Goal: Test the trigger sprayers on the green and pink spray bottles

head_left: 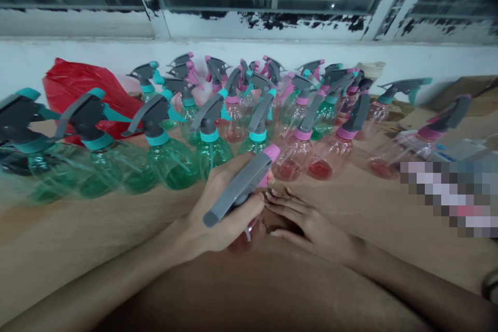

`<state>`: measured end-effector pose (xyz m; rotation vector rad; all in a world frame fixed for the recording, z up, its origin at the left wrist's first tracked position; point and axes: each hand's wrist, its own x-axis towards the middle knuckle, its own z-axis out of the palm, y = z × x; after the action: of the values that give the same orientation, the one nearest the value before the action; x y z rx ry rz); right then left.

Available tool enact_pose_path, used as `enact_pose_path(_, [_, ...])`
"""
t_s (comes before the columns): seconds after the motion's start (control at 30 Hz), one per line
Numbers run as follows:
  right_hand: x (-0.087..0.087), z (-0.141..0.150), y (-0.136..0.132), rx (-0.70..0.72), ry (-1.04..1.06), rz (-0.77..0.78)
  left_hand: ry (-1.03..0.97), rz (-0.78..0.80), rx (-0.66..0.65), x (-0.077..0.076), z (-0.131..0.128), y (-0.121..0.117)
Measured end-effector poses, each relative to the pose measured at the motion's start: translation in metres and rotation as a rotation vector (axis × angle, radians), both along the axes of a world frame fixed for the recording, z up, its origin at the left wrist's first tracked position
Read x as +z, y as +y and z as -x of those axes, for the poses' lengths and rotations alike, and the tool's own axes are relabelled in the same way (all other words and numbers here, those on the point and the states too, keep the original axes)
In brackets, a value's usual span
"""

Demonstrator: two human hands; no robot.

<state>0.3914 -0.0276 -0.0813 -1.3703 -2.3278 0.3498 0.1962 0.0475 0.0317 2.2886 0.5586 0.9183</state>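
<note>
My left hand [204, 225] is wrapped round the neck of a spray bottle [243, 184] with a grey sprayer head and pink nozzle. Its clear pinkish body shows below my fingers, just above or on the table; I cannot tell which. To the right of it, my right hand [309, 220] lies low with its fingers stretched towards the bottle, holding nothing. Whether the fingertips touch the bottle is unclear. Beyond my hands stand green spray bottles [171, 163] with turquoise collars and pink spray bottles [330, 155] with pink collars, each holding a little liquid.
Several more spray bottles [257, 80] crowd the back of the wooden table [116, 238], near the white wall [23, 57]. A red plastic bag [83, 83] sits behind the bottles at left. Cardboard [462, 93] lies at the far right, with a blurred-out patch in front.
</note>
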Motion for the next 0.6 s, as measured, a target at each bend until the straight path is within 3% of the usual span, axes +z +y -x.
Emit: enact_pose_path(0.6, [-0.001,0.0,0.0,-0.007,-0.027,0.0,-0.01,0.058,0.019,-0.011,0.002,0.0])
